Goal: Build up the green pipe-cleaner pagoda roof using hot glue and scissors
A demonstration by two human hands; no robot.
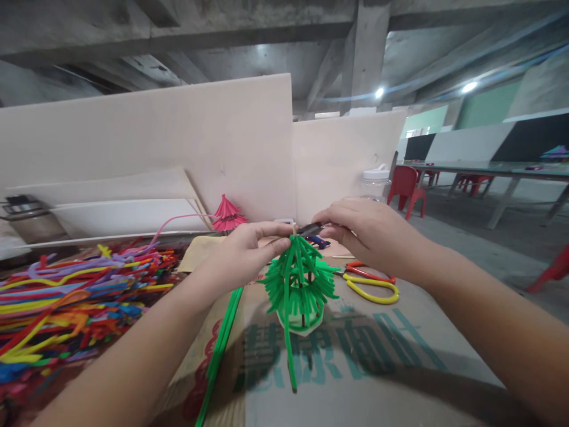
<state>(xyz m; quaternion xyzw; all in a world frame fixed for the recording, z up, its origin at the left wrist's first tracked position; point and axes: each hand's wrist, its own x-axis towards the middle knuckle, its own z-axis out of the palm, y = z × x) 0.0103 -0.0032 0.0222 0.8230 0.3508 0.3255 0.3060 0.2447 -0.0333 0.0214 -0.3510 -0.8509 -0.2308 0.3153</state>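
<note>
A green pipe-cleaner pavilion (302, 293) with two shaggy tiers and dark posts stands upright on a pale base. My left hand (249, 255) pinches its pointed top from the left, thumb and forefinger closed around the tip. From the other side, my right hand (367, 234) grips a small dark tool (310, 229) that reaches to the same tip; its exact kind is hard to make out. One long green pipe cleaner (288, 350) hangs down the front of the pavilion. Several loose green pipe cleaners (222, 350) lie beneath my left forearm.
Scissors (373, 290) with yellow and red handles lie right of the pavilion on printed cardboard (355, 385). A blue tool (319, 242) sits behind. Many coloured pipe cleaners (80, 302) are heaped at left. A pink pipe-cleaner roof (227, 214) and a lidded jar (376, 181) stand farther back.
</note>
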